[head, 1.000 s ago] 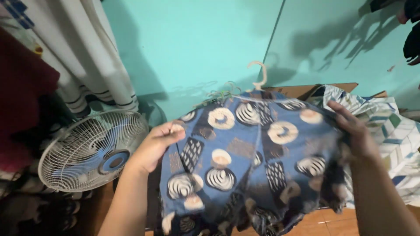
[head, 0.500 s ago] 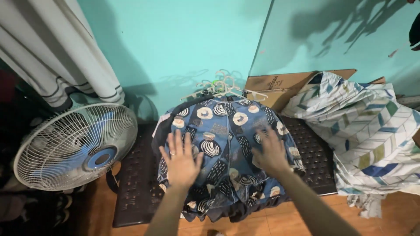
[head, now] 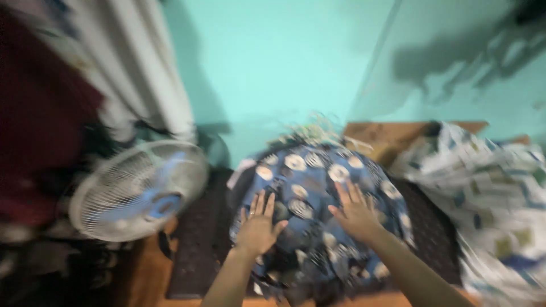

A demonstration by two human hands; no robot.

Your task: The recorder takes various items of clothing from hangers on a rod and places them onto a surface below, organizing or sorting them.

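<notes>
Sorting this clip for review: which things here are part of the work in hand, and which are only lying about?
In hand:
left hand, flat on the cloth
right hand, flat on the cloth
blue patterned garment pile
pale hangers at its top

Lying about:
white and blue floor fan
white geometric-print sheet
brown cardboard box
dark perforated crate

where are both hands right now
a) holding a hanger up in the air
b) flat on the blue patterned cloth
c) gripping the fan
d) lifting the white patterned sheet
b: the left hand and right hand lie open, fingers spread, on top of the blue patterned cloth, with the fan off to the left, untouched.
</notes>
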